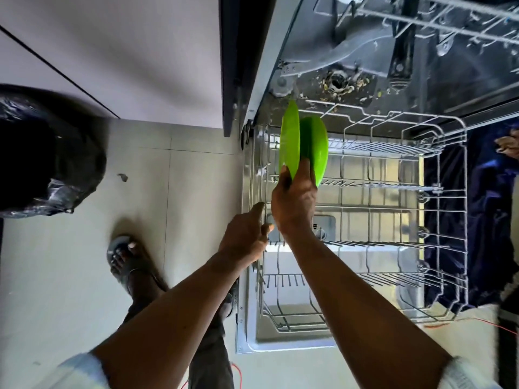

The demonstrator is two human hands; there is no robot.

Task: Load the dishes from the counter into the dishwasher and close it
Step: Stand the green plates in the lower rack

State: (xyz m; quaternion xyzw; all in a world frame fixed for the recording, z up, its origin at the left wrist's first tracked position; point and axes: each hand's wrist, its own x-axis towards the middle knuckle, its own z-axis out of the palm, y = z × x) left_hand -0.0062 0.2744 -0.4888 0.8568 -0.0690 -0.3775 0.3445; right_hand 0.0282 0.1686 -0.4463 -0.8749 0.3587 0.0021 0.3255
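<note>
The dishwasher stands open with its lower wire rack [438,192] pulled out over the lowered door [292,342]. Two green plates stand on edge at the rack's far left corner: a thin plate [290,136] and a deeper one [316,144] right behind it. My right hand [293,203] is shut on the near rim of the thin green plate, thumb on one side and fingers on the other. My left hand [247,237] rests at the rack's left rim with fingers loosely curled, and I cannot tell whether it grips the wire. The rest of the rack holds nothing.
The upper rack [449,21] juts out at the top right above the dirty tub floor [339,84]. A black bin bag [42,158] sits on the floor at left. My sandalled foot [126,259] stands beside the door. A red wire [483,322] crosses the floor at right.
</note>
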